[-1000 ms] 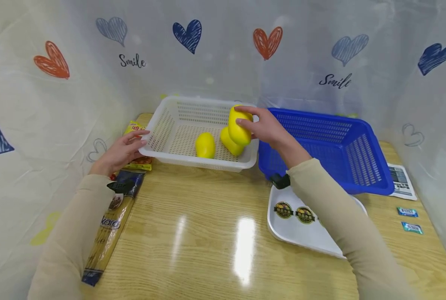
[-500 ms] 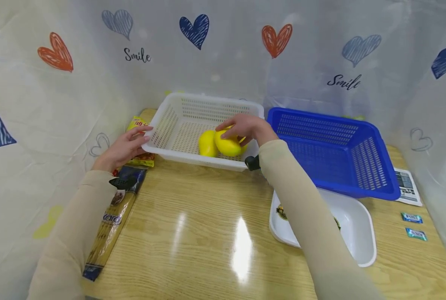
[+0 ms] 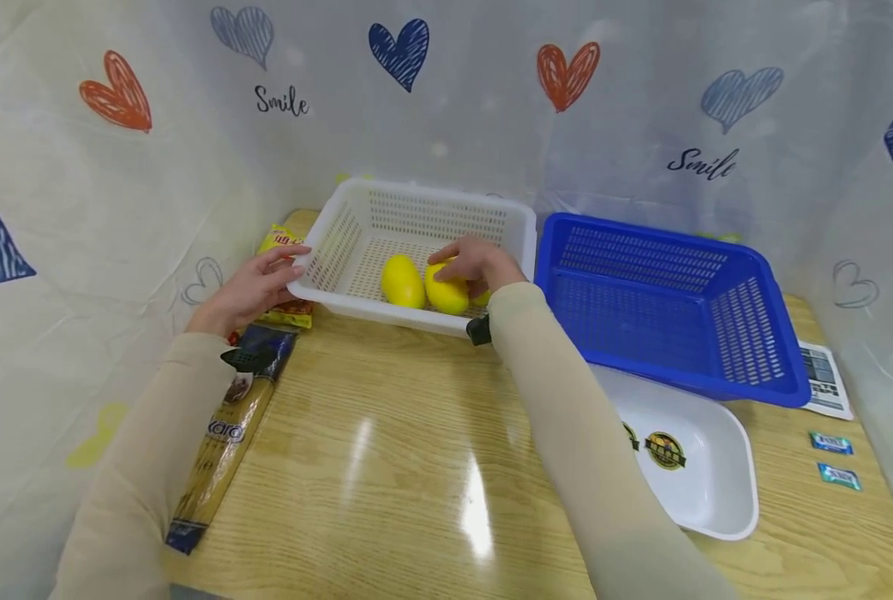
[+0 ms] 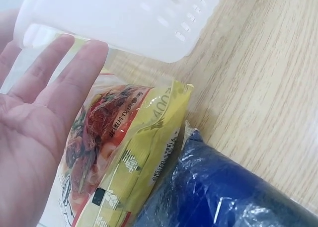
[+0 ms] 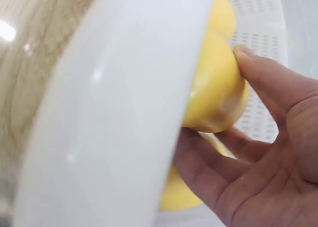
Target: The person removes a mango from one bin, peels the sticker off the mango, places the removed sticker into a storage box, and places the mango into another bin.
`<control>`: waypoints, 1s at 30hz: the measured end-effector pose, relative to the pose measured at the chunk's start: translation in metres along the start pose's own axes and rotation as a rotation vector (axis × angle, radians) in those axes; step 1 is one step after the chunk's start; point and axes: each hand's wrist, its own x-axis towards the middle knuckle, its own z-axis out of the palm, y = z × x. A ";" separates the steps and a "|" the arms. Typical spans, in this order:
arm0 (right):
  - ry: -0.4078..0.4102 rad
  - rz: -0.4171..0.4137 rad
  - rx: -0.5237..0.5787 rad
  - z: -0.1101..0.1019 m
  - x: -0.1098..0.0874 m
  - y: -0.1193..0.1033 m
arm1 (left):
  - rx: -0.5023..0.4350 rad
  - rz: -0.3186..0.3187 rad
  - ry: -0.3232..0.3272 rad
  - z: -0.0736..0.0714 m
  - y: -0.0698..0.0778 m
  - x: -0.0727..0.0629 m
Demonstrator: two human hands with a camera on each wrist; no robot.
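Inside the white basket (image 3: 416, 321), my right hand (image 3: 484, 262) grips a yellow mango (image 3: 446, 292). The right wrist view shows the thumb on one side of this mango (image 5: 213, 88) and bent fingers (image 5: 198, 170) on the other. A second mango (image 3: 403, 282) lies just to its left. Partly hidden under the hand is a third mango (image 3: 482, 298). My left hand (image 3: 255, 287) rests at the basket's left end. Its fairly straight fingers (image 4: 69, 83) touch the underside of the rim in the left wrist view.
A blue basket (image 3: 716, 379) stands right of the white one. Before it sits a white tray (image 3: 705, 492) with round stickers, partly behind my right sleeve. A yellow food packet (image 3: 292, 315) and a long spaghetti pack (image 3: 222, 442) lie left. Two small wrapped sweets (image 3: 831, 442) lie far right.
My right hand has lowered the mango into the white basket and shifted it left. The leftmost mango has tilted and moved slightly left. My left hand stays at the rim.
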 end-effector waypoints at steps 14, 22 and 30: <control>-0.035 -0.073 0.202 0.004 0.024 0.010 | -0.018 -0.029 0.017 0.001 0.005 0.002; -0.089 -0.039 0.099 0.008 0.030 0.009 | -0.010 -0.037 0.018 -0.003 0.002 0.004; -0.152 -0.023 0.036 0.001 0.028 0.006 | -0.009 -0.042 0.025 0.000 0.002 0.002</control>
